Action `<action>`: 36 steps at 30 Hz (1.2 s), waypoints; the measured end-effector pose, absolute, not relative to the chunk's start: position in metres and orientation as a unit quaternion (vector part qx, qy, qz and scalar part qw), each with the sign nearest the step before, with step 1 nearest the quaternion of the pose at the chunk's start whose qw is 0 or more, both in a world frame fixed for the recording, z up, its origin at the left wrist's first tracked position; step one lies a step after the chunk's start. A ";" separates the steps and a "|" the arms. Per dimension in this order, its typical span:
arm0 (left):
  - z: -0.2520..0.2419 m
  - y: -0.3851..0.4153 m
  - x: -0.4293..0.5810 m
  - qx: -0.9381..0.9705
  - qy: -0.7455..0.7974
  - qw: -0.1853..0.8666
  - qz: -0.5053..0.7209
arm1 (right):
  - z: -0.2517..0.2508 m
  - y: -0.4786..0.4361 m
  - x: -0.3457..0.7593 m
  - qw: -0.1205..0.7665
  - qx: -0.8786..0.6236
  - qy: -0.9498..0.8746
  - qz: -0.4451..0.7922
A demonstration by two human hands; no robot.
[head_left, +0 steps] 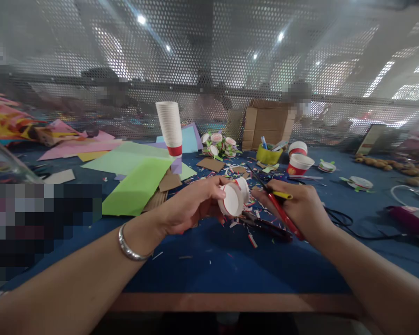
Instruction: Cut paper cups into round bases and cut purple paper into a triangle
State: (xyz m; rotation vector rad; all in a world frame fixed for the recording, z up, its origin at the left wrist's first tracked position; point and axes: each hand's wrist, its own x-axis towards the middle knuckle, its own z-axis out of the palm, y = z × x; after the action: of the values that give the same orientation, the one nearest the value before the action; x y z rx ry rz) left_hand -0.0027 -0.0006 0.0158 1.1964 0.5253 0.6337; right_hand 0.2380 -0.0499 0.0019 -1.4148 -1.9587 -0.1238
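Note:
Just left of the table's middle, my left hand (195, 204) grips white cut paper cup bottoms (233, 201) with red at the edges. Their round open side faces me, and a second round piece shows behind the first. My right hand (296, 204) is closed round a tool with red and yellow handles (282, 216); its thin dark end points up and left, and its exact kind is unclear. A gap separates this tool from the cup pieces. Dark scissors (265, 226) lie on the table below, between my hands.
Paper scraps (253, 240) litter the blue table (209, 274). A tall cup stack (170, 128) stands behind green paper sheets (136, 186). Farther back are cup-and-paper crafts (218, 143), a cardboard box (268, 125), a yellow-green holder (268, 156) and red-white cups (299, 165). A dark cable (349, 228) runs right.

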 end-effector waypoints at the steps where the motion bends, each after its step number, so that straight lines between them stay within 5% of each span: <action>1: 0.016 0.000 -0.004 0.571 0.257 0.731 0.272 | 0.003 -0.048 0.239 0.359 -0.556 -0.749 -0.041; 8: 0.016 0.002 -0.013 0.811 0.360 0.452 0.095 | 0.001 -0.031 0.253 0.340 -0.583 -0.737 -0.002; 12: 0.016 0.002 -0.016 0.882 0.348 0.285 0.143 | -0.005 -0.023 0.263 0.327 -0.585 -0.742 0.015; 19: 0.001 0.014 -0.002 0.878 0.351 0.167 0.281 | -0.013 -0.012 0.273 0.298 -0.584 -0.752 0.077; 30: -0.014 0.031 0.006 0.856 0.373 0.205 0.293 | -0.018 -0.017 0.256 0.333 -0.575 -0.737 0.121; 36: -0.012 0.033 0.009 0.805 0.410 0.298 0.307 | -0.018 -0.009 0.268 0.238 -0.622 -0.736 0.116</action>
State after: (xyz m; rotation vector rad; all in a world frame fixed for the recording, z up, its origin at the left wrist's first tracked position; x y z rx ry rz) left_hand 0.0089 0.0328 -0.0116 2.1407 1.0903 0.8162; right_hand 0.2684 -0.0091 -0.0181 -1.7050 -2.0173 0.3185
